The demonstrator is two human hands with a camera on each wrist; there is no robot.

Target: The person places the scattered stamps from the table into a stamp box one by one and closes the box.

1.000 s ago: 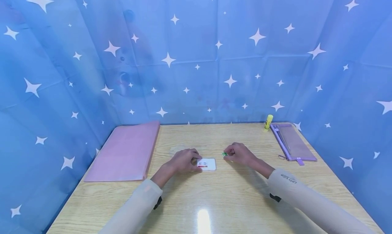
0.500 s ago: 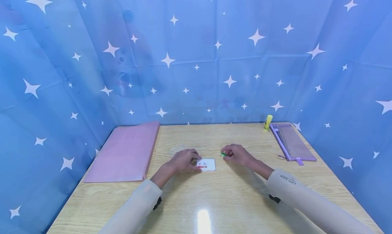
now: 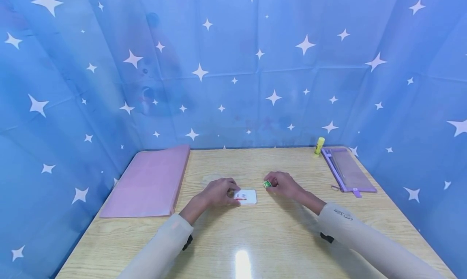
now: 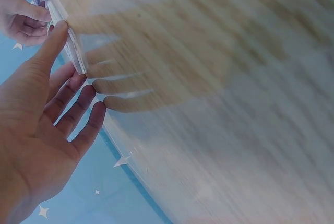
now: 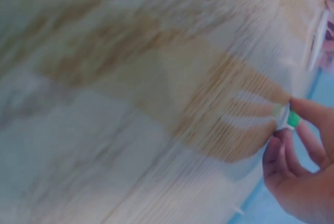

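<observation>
In the head view, a flat white rectangle [image 3: 249, 196] with a red-striped label lies on the table. My left hand [image 3: 220, 192] holds it at its left end, thumb on the near side and fingers on the far side. Edge-on in the left wrist view, the white rectangle [image 4: 72, 44] looks thin and layered between thumb and forefinger. To its right, my right hand [image 3: 285, 183] pinches a small green-and-white square piece [image 3: 267, 184] close over the table. The right wrist view shows that green piece [image 5: 293, 119] between thumb and fingertips.
A large pink folder [image 3: 147, 183] lies at the left. A yellow glue stick [image 3: 319, 146] stands at the back right, beside a purple mesh zip pouch [image 3: 352, 169]. A clear, thin sheet [image 3: 213, 177] lies behind my left hand. A starry blue curtain [image 3: 233, 88] surrounds the wooden table.
The green piece has turned in my right fingers, so more of its green face shows. That hand has shifted slightly left. My left hand and the white rectangle have stayed in place.
</observation>
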